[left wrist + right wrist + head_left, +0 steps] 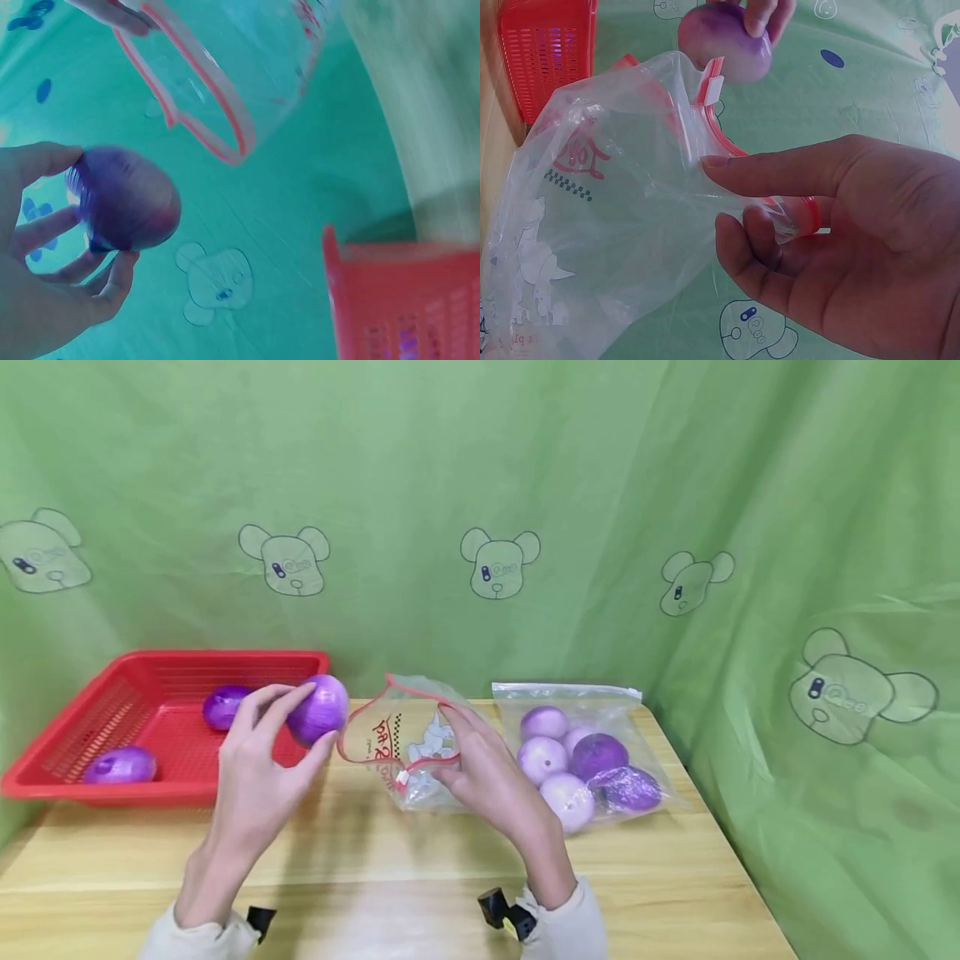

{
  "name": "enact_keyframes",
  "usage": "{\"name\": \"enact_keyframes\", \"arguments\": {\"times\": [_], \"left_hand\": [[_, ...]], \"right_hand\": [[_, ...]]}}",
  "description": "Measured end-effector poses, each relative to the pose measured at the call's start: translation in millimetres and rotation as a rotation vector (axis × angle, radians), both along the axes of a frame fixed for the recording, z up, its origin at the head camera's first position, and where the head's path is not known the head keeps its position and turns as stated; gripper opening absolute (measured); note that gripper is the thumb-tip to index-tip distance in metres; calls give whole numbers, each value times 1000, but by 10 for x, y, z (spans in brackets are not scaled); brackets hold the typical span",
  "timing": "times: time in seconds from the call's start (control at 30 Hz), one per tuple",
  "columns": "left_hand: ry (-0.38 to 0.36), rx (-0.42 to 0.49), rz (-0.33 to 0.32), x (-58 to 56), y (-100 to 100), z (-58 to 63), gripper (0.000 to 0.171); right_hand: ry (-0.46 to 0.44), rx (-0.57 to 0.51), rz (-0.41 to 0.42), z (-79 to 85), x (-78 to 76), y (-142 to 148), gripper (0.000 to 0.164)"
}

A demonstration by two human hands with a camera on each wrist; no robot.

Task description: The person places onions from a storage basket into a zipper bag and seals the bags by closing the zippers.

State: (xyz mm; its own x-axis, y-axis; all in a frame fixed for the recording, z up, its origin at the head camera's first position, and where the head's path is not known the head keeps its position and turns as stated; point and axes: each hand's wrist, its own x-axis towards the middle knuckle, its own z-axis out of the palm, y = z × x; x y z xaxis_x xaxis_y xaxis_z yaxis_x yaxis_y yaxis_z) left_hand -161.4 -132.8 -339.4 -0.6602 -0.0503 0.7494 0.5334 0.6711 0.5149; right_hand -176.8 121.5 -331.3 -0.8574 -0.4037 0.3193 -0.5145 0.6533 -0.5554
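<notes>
My left hand (258,760) grips a purple onion (318,710) between thumb and fingers, just left of a clear zip bag's mouth. In the left wrist view the onion (131,199) hangs below the bag's red rim (217,90). My right hand (487,768) pinches that zip bag (427,735) by its red-edged opening, which gapes toward the onion. Red lettering and a pale cartoon figure are printed on the bag. A white slider (714,90) sits at one end of the red zip in the right wrist view.
At the left stands a red plastic basket (180,792) with two purple onions (120,766) in it. Right of my right hand lies another clear zip bag (517,693) holding several purple and paler onions (600,756). A green curtain (405,460) hangs behind the wooden table (375,868).
</notes>
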Motion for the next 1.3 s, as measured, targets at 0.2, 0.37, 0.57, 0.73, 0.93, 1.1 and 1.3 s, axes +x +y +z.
{"name": "enact_keyframes", "arguments": {"times": [0.2,0.37,0.57,0.73,0.93,1.1,1.3], "left_hand": [[-77,-50,-98,41,124,23,55],[-96,-94,-161,-10,179,13,47],[-137,-105,-181,-85,190,-80,46],[-172,-143,-189,-124,215,-171,48],[-172,-202,-169,-133,244,-208,44],[-180,-223,-169,-133,235,-215,42],[-136,-278,-174,-134,242,-234,45]], "right_hand": [[3,22,13,8,10,-21,83],[-12,42,2,55,28,-19,82],[-16,61,12,95,48,-21,81],[-32,43,38,96,70,-2,83],[-33,3,38,110,80,56,86],[-36,-29,54,103,66,69,84],[-31,-39,59,98,62,87,85]]}}
